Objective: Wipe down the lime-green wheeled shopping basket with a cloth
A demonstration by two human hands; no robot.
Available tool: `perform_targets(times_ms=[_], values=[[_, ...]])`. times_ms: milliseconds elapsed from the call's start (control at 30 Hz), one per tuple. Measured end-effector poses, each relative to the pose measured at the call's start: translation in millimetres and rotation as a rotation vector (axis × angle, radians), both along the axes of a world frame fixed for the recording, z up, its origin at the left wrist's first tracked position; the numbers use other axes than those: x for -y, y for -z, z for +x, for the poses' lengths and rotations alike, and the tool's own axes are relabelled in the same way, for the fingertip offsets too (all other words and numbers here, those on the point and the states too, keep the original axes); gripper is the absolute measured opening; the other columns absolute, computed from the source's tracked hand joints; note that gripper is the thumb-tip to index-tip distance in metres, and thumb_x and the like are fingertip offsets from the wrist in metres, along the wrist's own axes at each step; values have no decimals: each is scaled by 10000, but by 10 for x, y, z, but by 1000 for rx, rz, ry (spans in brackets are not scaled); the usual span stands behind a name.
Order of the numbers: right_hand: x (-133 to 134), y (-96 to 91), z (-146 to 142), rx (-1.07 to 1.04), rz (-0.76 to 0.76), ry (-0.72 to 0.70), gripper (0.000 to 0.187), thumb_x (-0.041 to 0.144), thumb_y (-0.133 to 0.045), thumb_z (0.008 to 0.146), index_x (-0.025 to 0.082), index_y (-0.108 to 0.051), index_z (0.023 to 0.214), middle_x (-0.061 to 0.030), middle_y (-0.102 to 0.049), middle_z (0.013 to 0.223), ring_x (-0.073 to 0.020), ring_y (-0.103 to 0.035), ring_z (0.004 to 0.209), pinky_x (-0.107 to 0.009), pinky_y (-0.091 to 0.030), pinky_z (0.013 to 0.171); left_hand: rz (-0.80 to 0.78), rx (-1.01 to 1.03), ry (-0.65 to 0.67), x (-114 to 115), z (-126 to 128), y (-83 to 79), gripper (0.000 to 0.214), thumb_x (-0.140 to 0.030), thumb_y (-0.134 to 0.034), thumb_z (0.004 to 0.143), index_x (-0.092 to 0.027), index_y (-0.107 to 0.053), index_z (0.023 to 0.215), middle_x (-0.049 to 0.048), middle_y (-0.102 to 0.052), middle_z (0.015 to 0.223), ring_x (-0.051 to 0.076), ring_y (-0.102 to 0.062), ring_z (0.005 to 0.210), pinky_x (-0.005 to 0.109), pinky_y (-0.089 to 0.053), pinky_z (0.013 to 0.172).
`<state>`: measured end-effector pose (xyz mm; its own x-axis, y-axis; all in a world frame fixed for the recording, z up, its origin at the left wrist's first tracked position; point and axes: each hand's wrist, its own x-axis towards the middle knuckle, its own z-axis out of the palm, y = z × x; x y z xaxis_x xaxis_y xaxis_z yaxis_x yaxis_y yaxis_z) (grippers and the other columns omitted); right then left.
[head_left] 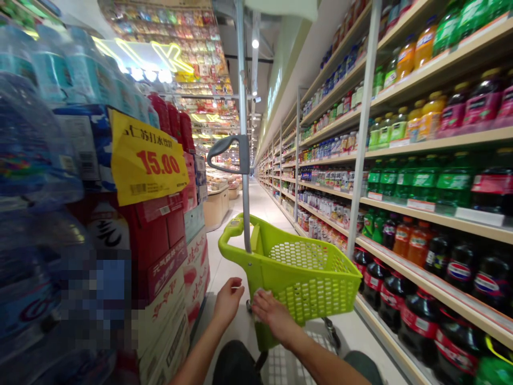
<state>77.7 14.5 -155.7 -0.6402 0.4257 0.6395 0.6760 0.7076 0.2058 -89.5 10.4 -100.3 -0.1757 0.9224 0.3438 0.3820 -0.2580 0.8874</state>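
A lime-green plastic shopping trolley (312, 272) stands right in front of me, with a perforated basket and a grey pole (244, 198) rising from its near end. My right hand (276, 316) presses on the basket's near side, fingers stretched over a small white tissue (261, 292) that is mostly covered. Just left of the trolley, my left hand (228, 303) hovers in the air, fingers curled in toward the thumb. A thin white sliver shows at its fingertips, too small to name. High on the pole sits a grey loop handle (226, 155).
Bottle shelves (436, 198) line the right side, close to the basket. Stacked drink cartons (160, 246) and wrapped bottles (36, 230) crowd the left, with a yellow price sign (148, 160). A white tiled aisle (262, 203) runs ahead. My knees (234, 363) show below.
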Motion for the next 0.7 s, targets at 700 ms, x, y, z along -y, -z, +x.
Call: perform_targets(times_ms=[700], values=[[-374, -1074, -15, -376, -114, 158, 335, 144, -382, 862, 167, -543, 1154, -86, -545, 1211, -187, -454, 1159, -359, -375, 979, 469, -480, 49, -26, 424, -499, 305, -154, -399, 719, -162, -531, 994, 86, -582, 1048, 192, -521, 1016, 362, -407, 928]])
